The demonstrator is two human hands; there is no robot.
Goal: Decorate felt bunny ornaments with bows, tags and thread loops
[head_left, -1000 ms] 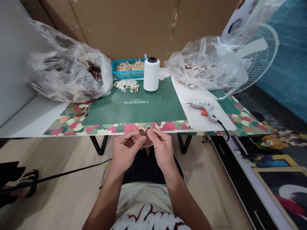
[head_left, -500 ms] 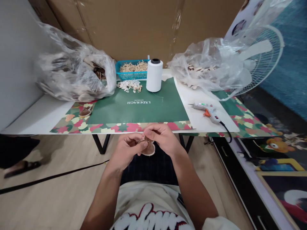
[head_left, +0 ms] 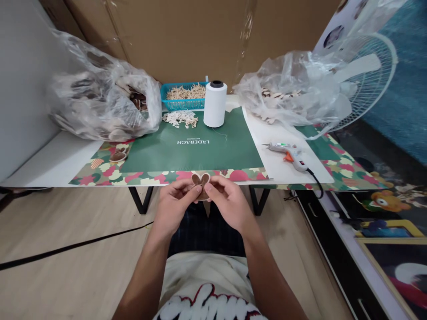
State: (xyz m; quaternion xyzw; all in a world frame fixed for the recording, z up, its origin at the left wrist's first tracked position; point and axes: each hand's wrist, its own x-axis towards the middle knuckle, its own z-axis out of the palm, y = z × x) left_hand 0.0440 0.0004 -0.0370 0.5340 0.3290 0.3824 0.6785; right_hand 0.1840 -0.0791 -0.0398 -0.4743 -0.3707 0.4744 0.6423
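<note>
A small brown rabbit-shaped piece with a pale edge [head_left: 201,180] is pinched between both hands, its two rounded ears pointing up. My left hand [head_left: 176,198] grips its left side, thumb pressed on the front. On the other side my right hand [head_left: 225,198] holds it the same way, so the lower part is partly covered. Both hands are just in front of the table's near edge, above the lap. A similar brown piece [head_left: 118,155] lies on the patterned sheet at the table's left.
On the green sheet [head_left: 160,151] stand a white thread cone [head_left: 215,106] and a pile of small white tags [head_left: 180,118]. Behind is a blue basket [head_left: 185,105]. Plastic bags [head_left: 106,98] flank them. A glue gun [head_left: 288,155] lies right, near a fan [head_left: 363,84].
Both hands have turned the brown piece so its ears now point up and show clearly. The right hand has come down to its right side. The person's foot at far left has gone from view.
</note>
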